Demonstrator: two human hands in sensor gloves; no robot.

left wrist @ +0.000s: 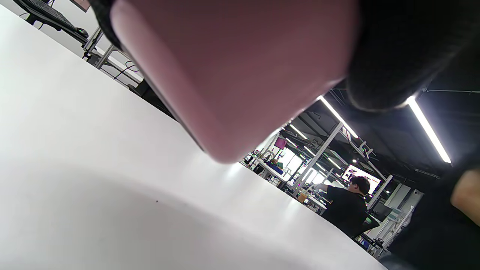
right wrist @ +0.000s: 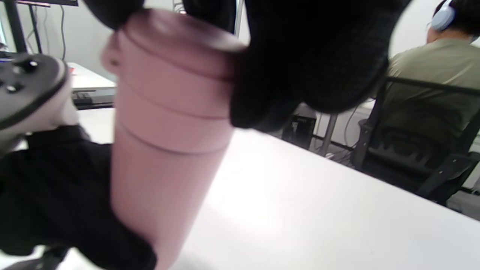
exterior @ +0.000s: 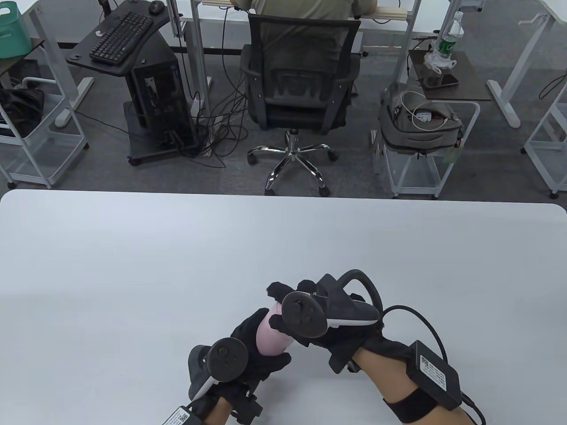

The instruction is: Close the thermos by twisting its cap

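Note:
A pink thermos (exterior: 270, 334) stands near the front middle of the white table (exterior: 133, 274). My left hand (exterior: 254, 349) grips its body from the left. My right hand (exterior: 301, 310) comes over the top and grips the pink cap (right wrist: 176, 41), which sits on the thermos (right wrist: 161, 165). In the right wrist view my right fingers (right wrist: 311, 67) wrap the cap's rim and my left hand (right wrist: 56, 195) holds the lower body. In the left wrist view the thermos base (left wrist: 232, 75) fills the top, tilted above the table, with a left finger (left wrist: 405, 52) against it.
Beyond the table's far edge sit an office chair (exterior: 301, 84) with a seated person, a computer cart (exterior: 146, 88) with a keyboard, and a side cart (exterior: 421, 133) with a bag. Cables (exterior: 425, 318) run from my right wrist.

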